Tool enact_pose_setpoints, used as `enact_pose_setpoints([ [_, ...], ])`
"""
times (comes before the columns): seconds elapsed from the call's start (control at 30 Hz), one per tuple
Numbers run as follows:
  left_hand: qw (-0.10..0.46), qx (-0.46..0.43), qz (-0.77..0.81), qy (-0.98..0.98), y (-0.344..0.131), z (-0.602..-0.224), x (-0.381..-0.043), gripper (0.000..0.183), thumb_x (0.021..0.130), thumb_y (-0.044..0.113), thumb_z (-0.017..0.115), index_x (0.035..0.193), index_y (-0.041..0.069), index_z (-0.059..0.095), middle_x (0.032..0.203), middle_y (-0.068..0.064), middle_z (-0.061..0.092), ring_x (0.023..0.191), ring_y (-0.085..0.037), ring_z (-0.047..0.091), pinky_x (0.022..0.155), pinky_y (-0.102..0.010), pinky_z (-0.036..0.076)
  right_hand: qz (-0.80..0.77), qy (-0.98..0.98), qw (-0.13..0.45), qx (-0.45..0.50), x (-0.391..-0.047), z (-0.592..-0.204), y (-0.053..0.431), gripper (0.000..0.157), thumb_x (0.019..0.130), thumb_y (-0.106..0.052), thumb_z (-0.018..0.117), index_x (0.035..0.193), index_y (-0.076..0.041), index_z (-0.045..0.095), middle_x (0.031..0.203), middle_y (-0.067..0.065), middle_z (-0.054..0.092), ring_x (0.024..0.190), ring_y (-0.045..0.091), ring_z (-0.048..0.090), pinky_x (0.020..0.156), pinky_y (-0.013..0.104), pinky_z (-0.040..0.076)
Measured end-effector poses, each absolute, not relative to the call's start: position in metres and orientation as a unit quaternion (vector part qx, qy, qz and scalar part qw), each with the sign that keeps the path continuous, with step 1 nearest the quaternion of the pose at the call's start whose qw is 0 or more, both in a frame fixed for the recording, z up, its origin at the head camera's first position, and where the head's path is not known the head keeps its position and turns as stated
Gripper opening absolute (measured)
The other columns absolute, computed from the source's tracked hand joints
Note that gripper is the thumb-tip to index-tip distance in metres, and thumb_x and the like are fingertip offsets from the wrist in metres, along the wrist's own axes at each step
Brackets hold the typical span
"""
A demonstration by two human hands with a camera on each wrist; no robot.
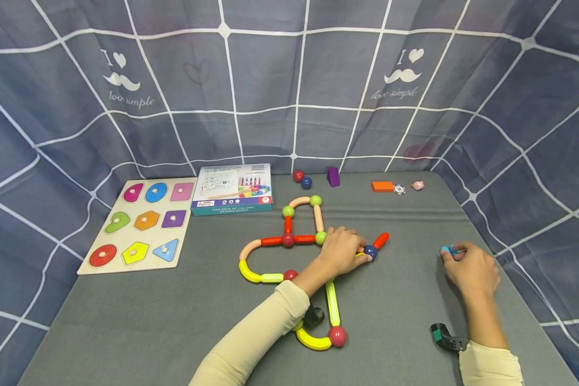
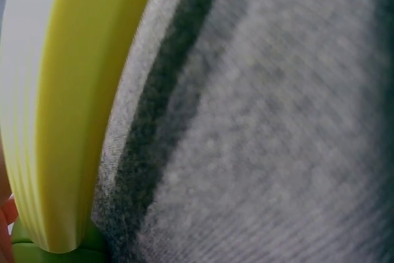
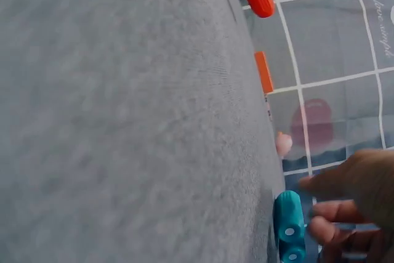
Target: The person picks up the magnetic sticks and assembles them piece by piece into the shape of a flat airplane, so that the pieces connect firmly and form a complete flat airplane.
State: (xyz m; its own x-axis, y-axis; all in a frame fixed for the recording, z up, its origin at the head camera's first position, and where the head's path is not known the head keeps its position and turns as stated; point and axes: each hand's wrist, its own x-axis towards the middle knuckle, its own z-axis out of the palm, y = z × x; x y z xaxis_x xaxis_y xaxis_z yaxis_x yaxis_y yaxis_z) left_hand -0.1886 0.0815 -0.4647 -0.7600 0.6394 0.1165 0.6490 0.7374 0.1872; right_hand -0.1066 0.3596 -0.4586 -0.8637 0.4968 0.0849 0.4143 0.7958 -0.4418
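Note:
My left hand (image 1: 342, 249) lies over the right side of a figure of magnetic rods and balls, hiding part of it. Its thumb and fingers pinch a yellow rod, of which only a sliver shows, right beside a blue ball (image 1: 370, 252). A red rod (image 1: 381, 240) sticks out from that ball. Off to the right, my right hand (image 1: 473, 271) reaches down with bent, parted fingers around teal rods (image 3: 288, 220) lying on the table. A curved yellow rod (image 2: 86, 109) on a green ball (image 2: 58, 250) fills the left side of the left wrist view.
At the left lie a wooden shape-puzzle board (image 1: 142, 220) and a flat box (image 1: 231, 187). Along the back are a red ball (image 1: 298, 175), a second blue ball (image 1: 306, 183), a purple block (image 1: 333, 176), an orange block (image 1: 383, 186), a poker chip (image 1: 399, 189) and a pink pig figure (image 1: 417, 185).

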Motion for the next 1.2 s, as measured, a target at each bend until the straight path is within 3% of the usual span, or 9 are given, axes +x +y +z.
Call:
enact_pose_setpoints([
  [0.13, 0.021, -0.347, -0.112, -0.931, 0.081, -0.465, -0.188, 0.039, 0.084, 0.057, 0.062, 0.112, 0.03, 0.071, 0.106, 0.012, 0.065, 0.088, -0.011, 0.052, 0.07, -0.029, 0.033, 0.192, -0.948, 0.04, -0.251, -0.101, -0.46, 0.365, 0.045, 0.087, -0.042, 0.063, 0.112, -0.005, 0.062, 0.109, 0.022, 0.062, 0.096, 0.055, 0.051, 0.065, 0.058, 0.037],
  [0.3, 0.02, -0.347, -0.116, -0.931, 0.081, -0.464, -0.187, 0.039, 0.084, 0.056, 0.063, 0.111, 0.029, 0.071, 0.107, 0.011, 0.065, 0.088, -0.011, 0.052, 0.069, -0.029, 0.033, 0.181, -0.965, 0.032, -0.19, -0.102, -0.459, 0.357, 0.036, 0.087, -0.037, 0.064, 0.102, -0.004, 0.063, 0.102, 0.023, 0.061, 0.089, 0.051, 0.054, 0.061, 0.053, 0.038],
  [0.4, 0.017, -0.35, -0.118, -0.929, 0.082, -0.465, -0.188, 0.039, 0.084, 0.056, 0.062, 0.112, 0.029, 0.071, 0.108, 0.011, 0.065, 0.088, -0.011, 0.052, 0.068, -0.029, 0.032, 0.2, -0.974, 0.038, -0.103, -0.104, -0.459, 0.345, 0.027, 0.087, -0.03, 0.066, 0.095, -0.004, 0.065, 0.089, 0.015, 0.064, 0.076, 0.036, 0.058, 0.059, 0.044, 0.039],
  [0.5, 0.017, -0.353, -0.12, -0.928, 0.082, -0.465, -0.188, 0.04, 0.085, 0.056, 0.062, 0.113, 0.029, 0.07, 0.109, 0.01, 0.065, 0.088, -0.011, 0.052, 0.068, -0.029, 0.031, 0.252, -0.967, 0.021, -0.012, -0.106, -0.459, 0.33, 0.02, 0.086, -0.024, 0.07, 0.092, -0.005, 0.066, 0.077, 0.005, 0.062, 0.064, 0.018, 0.052, 0.055, 0.033, 0.038],
  [0.63, 0.019, -0.348, -0.119, -0.93, 0.082, -0.466, -0.189, 0.04, 0.085, 0.056, 0.061, 0.113, 0.029, 0.07, 0.11, 0.011, 0.065, 0.087, -0.011, 0.052, 0.068, -0.029, 0.032, 0.311, -0.949, -0.02, 0.05, -0.108, -0.459, 0.311, 0.015, 0.085, -0.02, 0.072, 0.09, -0.007, 0.066, 0.072, -0.001, 0.059, 0.058, 0.01, 0.047, 0.051, 0.026, 0.038],
  [1.2, 0.02, -0.348, -0.103, -0.932, 0.08, -0.466, -0.189, 0.039, 0.086, 0.057, 0.06, 0.112, 0.03, 0.069, 0.107, 0.011, 0.064, 0.086, -0.01, 0.05, 0.068, -0.029, 0.032, 0.338, -0.94, -0.006, 0.049, -0.118, -0.472, 0.284, 0.015, 0.083, -0.02, 0.075, 0.085, -0.009, 0.064, 0.071, -0.001, 0.058, 0.055, 0.01, 0.047, 0.047, 0.025, 0.037],
])
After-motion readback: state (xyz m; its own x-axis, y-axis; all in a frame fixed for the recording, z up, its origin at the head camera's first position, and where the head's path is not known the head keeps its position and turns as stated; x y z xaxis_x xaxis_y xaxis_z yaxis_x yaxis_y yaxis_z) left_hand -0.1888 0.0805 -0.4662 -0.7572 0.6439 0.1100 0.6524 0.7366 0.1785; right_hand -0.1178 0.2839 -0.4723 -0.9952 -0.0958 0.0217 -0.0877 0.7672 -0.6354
